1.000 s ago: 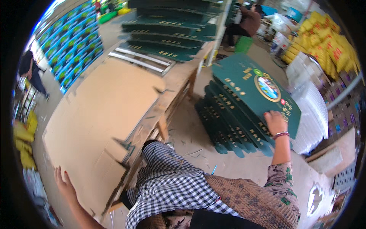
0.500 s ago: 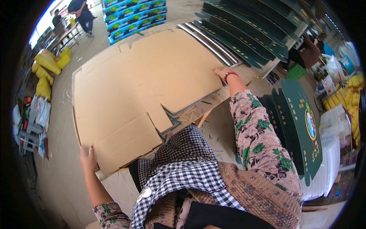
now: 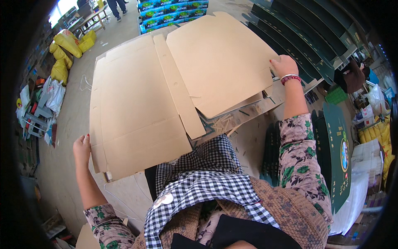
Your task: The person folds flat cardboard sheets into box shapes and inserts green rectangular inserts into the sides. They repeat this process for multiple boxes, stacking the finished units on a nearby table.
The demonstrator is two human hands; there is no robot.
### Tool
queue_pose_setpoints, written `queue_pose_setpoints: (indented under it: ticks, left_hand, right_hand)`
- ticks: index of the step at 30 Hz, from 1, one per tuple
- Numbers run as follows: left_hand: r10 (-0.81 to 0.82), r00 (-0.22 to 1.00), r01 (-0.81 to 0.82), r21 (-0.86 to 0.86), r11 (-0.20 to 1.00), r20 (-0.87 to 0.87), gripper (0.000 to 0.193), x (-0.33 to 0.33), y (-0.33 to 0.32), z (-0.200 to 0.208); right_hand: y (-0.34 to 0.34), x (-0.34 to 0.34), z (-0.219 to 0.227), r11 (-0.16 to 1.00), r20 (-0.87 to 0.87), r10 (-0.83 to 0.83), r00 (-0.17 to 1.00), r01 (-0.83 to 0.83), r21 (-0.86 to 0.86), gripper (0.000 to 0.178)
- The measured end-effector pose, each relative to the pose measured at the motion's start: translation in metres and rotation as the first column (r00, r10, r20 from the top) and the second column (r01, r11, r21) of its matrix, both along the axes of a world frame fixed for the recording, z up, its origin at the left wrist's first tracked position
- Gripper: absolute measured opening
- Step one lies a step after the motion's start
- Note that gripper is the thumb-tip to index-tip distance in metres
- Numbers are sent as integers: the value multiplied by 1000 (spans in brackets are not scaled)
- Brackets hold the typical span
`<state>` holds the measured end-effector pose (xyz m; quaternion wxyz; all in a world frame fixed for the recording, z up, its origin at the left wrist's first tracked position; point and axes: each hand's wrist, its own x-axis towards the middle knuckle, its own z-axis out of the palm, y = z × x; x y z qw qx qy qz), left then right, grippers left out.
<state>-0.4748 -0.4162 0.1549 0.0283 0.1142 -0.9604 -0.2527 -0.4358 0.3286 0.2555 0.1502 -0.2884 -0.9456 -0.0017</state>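
Note:
A large brown cardboard box blank (image 3: 137,99) lies across the work table in front of me, plain side up, with creases and slots. Its right panel (image 3: 224,62) is tilted up along a narrow creased strip. My right hand (image 3: 286,66) pinches the right edge of that panel, thumb on top and the other fingers mostly hidden. At the blank's left edge, near its front corner, my left hand (image 3: 82,147) is closed on the rim. More cardboard shows under the raised panel.
Cardboard scraps (image 3: 222,123) litter the table's front edge (image 3: 253,120). Dark green printed cartons (image 3: 290,45) are stacked at the back right, and more green blanks (image 3: 333,153) stand at my right. Blue boxes (image 3: 172,14) are piled behind; yellow sacks (image 3: 60,68) lie far left.
The blank's right panel has come up and bent along the creased strip. My right hand has moved outward to the right with its edge. The whole view has shifted.

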Motion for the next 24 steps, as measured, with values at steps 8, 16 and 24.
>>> queue_pose_setpoints:
  ticks: [8, 16, 24]
  left_hand:
    - [-97, 987, 68, -214, 974, -128, 44, 8, 6, 10]
    - [-109, 986, -44, 816, 577, 130, 19, 7, 27, -18]
    - [-168, 971, 186, 95, 978, -169, 28, 8, 113, -34]
  right_hand:
    - [-11, 6, 6, 985, -323, 70, 944, -117, -129, 43]
    - [-140, 11, -72, -120, -725, -72, 686, -727, -676, 54]
    - [-212, -3, -133, 175, -752, 214, 623, -782, -598, 52]
